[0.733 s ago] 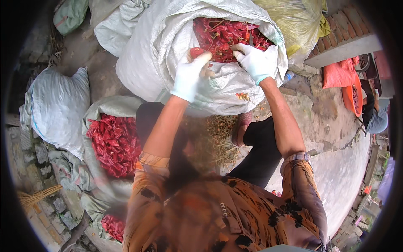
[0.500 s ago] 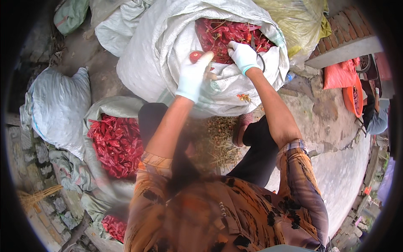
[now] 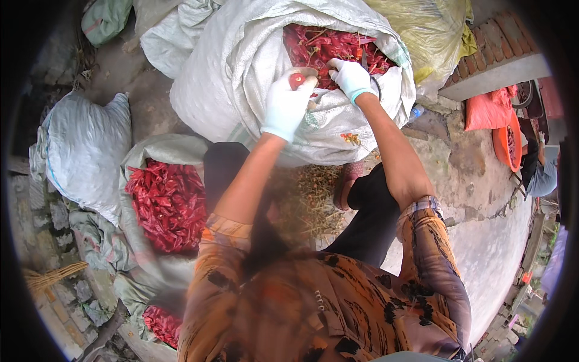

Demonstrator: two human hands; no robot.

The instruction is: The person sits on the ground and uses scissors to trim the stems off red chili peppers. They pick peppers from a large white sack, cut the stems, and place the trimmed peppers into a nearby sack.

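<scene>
A big white woven sack (image 3: 211,84) stands open before me, full of dried red chili peppers (image 3: 307,45) with stems. My left hand (image 3: 286,102), in a white glove, is closed around red chili peppers (image 3: 296,80) at the sack's near left rim. My gloved right hand (image 3: 351,78) lies over the peppers in the opening, its fingertips pinched together. Dark scissors (image 3: 364,59) stick out beside its knuckles, with a loop showing by the palm. Whether the right fingertips also hold a pepper is too small to tell.
An open sack (image 3: 136,211) of red chilies stands at my left, near a tied white sack (image 3: 87,151). Stem litter (image 3: 313,208) covers the ground between my feet. A yellowish bag (image 3: 416,36) adjoins a brick ledge (image 3: 491,45). Far right, a person sits near an orange basin (image 3: 500,148).
My left hand has moved a little right, nearer my right hand, with the red peppers still in it. My right hand stays almost where it was.
</scene>
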